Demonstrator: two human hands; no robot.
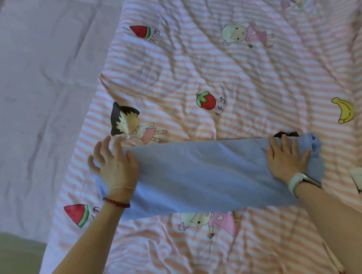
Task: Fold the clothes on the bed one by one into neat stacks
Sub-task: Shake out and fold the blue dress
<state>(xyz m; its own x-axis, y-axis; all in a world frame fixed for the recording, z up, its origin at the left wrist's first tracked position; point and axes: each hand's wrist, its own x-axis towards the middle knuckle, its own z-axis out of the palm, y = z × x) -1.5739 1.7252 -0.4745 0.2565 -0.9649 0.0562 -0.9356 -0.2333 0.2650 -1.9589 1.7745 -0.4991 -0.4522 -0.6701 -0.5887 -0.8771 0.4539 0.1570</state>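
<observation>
A light blue garment (199, 174) lies folded into a long flat band across the pink striped quilt (199, 65). My left hand (113, 163) rests at the band's left end, fingers spread and straight, partly on the cloth and partly on the quilt. My right hand (286, 159) presses flat on the right end, where the blue cloth bunches into a crumpled lump. A beaded bracelet is on the left wrist and a white watch on the right.
The quilt carries cartoon and fruit prints. A lilac sheet (34, 90) covers the bed's left side. A small dark item (287, 134) peeks out behind the blue cloth. A pale cloth edge (361, 178) shows at the right border.
</observation>
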